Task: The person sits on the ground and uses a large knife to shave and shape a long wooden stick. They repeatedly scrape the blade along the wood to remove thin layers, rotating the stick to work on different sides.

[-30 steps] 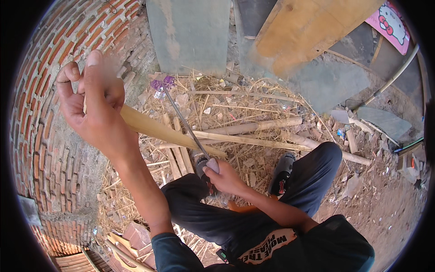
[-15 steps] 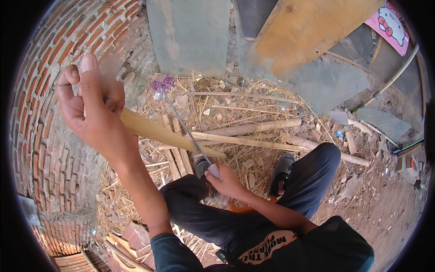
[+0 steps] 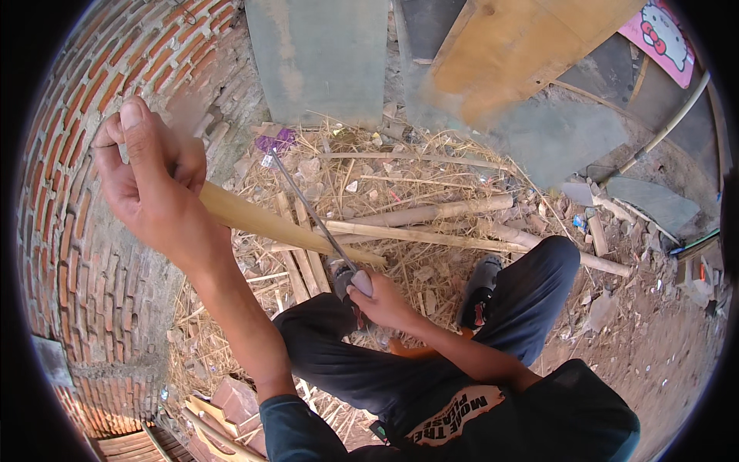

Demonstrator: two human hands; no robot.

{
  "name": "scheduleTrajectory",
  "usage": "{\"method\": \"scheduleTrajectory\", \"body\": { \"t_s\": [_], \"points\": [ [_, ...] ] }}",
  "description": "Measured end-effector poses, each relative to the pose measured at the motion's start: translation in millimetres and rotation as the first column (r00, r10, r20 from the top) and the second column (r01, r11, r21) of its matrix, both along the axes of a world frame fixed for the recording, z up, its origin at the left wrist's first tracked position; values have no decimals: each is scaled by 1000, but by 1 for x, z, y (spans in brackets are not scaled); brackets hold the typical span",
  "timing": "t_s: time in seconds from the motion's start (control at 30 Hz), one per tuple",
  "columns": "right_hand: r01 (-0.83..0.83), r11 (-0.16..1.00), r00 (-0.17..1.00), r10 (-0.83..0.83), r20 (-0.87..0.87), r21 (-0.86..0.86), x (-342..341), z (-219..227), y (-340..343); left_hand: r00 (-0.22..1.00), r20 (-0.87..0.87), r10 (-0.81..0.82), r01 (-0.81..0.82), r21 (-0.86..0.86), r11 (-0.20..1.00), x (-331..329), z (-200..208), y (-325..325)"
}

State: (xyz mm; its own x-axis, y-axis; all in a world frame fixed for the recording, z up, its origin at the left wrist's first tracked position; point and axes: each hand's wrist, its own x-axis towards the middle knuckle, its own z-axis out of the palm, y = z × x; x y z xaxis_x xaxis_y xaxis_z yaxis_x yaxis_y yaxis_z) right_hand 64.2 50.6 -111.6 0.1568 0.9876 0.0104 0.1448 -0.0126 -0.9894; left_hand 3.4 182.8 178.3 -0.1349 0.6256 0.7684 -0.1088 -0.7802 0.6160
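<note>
My left hand (image 3: 154, 165) is raised near the brick wall, its fingers curled round the upper end of a wide, pale yellow-green bamboo strip (image 3: 265, 223). The strip slants down to the right and ends close to my left shoe. In front of my lap, my right hand (image 3: 385, 302) grips the handle of a machete (image 3: 314, 211), a long narrow blade seen nearly edge-on. The blade points up and away to the left, crossing the strip in the view. Whether blade and strip touch, I cannot tell. The fingertips of my left hand are partly hidden behind its thumb.
Bamboo poles (image 3: 431, 212) and split pieces lie on ground littered with straw (image 3: 369, 181) and rubble. A brick wall (image 3: 85, 254) curves along the left. Grey sheets (image 3: 319, 69) and a tan board (image 3: 523, 54) lean at the back. My shoes (image 3: 481, 289) flank the work space.
My left hand has shifted slightly left, with the bamboo strip still in it. My right hand and the machete have risen a little in the view. Both grips stay the same.
</note>
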Motion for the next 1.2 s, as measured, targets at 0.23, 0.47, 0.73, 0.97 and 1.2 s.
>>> {"method": "scheduleTrajectory", "body": {
  "t_s": [0.23, 0.47, 0.73, 0.97, 1.2],
  "points": [
    [-24, 997, 997, 19, -78, -68, 5, 10, -3, 1000, -14, -6, 6, -8, 1000, 4, -1, -1],
    [-12, 985, 991, 34, -126, 174, -2, 82, 12, 999, 4, -47, 46, 72, 996, -3, -3, 5],
    [-59, 875, 980, -42, -197, -481, 17, -80, -23, 1000, -9, -9, 9, -17, 1000, 3, -2, -2],
    [-243, 900, 772, -47, -634, -363, 17, -7, -9, 926, -43, -375, 376, -3, 927, -15, -6, 5],
    [-49, 994, 944, 14, -330, -96, 7, 35, -2, 920, -44, -390, 392, 31, 920, -11, -6, 0]
  ]
}}
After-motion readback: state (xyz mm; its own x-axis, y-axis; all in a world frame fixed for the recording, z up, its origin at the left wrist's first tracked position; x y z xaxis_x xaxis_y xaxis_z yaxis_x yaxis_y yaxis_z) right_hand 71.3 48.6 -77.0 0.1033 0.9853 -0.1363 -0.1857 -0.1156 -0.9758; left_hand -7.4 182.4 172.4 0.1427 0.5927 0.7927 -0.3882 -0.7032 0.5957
